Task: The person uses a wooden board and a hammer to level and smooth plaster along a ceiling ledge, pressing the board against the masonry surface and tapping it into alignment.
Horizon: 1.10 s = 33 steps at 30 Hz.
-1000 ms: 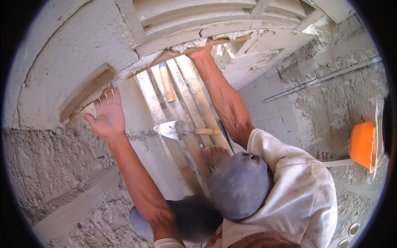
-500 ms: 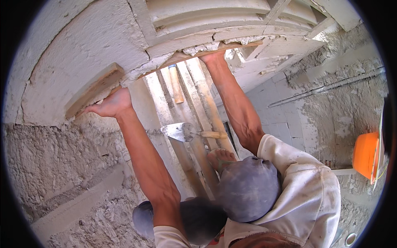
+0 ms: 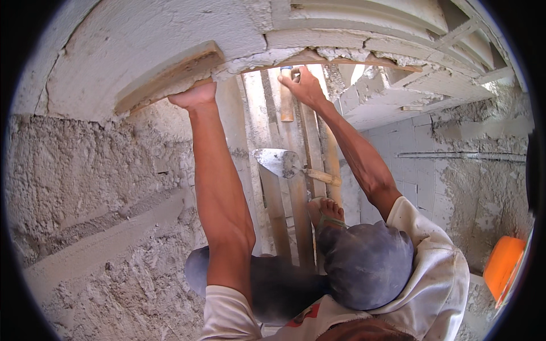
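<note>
Beyond the bent knee — bare hands at a long wooden strip on a mortared edge.
Just past the foot, a trowel lies on the planks; farther up, a wooden-handled tool shows beside the right hand, contact uncertain. That hand is loosely curled, thumb and fingers parted, seemingly empty. The left hand sits palm-up under a short board's lower edge; its fingers are hidden, so any grip cannot be told. Sound practice would be even upward pressure — one palm flat whenever the other lets go — to spare the mortar. The strip runs along that ragged mortar, below the slatted opening.
</note>
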### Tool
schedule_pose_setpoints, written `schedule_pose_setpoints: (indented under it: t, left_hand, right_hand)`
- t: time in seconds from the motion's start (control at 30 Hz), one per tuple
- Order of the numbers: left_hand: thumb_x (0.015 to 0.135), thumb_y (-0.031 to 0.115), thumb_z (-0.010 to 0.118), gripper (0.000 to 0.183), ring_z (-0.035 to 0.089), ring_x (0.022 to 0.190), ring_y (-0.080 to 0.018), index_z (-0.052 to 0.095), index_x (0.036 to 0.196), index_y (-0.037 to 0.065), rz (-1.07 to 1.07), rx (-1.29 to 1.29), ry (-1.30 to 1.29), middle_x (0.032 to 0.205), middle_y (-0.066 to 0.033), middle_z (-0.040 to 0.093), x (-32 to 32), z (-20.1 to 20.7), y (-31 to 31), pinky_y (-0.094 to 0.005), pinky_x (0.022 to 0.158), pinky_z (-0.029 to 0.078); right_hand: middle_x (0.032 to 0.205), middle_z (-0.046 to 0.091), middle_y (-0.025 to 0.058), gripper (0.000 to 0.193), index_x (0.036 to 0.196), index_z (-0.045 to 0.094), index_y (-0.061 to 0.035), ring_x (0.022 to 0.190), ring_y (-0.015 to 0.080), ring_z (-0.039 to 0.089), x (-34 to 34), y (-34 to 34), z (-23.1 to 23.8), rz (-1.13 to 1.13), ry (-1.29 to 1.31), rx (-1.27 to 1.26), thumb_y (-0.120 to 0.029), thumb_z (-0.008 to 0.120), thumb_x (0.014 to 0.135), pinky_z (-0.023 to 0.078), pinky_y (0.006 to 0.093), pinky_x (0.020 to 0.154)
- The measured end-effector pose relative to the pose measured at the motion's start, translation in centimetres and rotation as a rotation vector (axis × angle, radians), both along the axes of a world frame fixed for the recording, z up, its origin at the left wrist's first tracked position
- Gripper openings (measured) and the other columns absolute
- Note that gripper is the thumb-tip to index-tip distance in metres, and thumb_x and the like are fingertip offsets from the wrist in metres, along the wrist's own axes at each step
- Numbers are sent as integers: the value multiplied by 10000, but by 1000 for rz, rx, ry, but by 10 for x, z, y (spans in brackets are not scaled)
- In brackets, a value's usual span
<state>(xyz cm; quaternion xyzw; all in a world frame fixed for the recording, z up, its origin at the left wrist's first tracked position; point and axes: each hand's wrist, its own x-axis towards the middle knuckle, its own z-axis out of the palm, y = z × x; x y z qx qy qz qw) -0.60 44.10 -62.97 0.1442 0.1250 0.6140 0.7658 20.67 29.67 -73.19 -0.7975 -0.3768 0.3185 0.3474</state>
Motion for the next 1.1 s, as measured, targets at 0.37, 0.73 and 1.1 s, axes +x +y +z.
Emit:
schedule_pose_setpoints:
  t: [0.37,0.73,1.1]
  left_hand:
    - [927,750,290,865,206,1465,-307,219,1563,169,-161,108,-229,1590,-89,235,-10,8,-40,-573,1187,167]
    - [1067,460,281,566,314,1395,-358,223,1519,125,9,151,209,1516,-178,277,-32,13,-63,-613,1180,248]
    - [1002,158,378,389,533,1199,-416,404,1302,-88,57,88,345,1276,-189,483,-45,35,-64,-578,1032,482]
  right_hand:
    - [1023,653,319,478,1118,495,107,988,407,662,14,24,-24,-322,115,-22,-223,620,795,525,455,860]
    - [561,489,2,307,766,578,-52,454,116,459,-19,22,36,-60,102,363,-311,637,921,381,305,426]
    - [698,489,-24,207,924,577,-90,594,74,425,-31,74,54,422,220,453,-286,604,986,365,260,523]
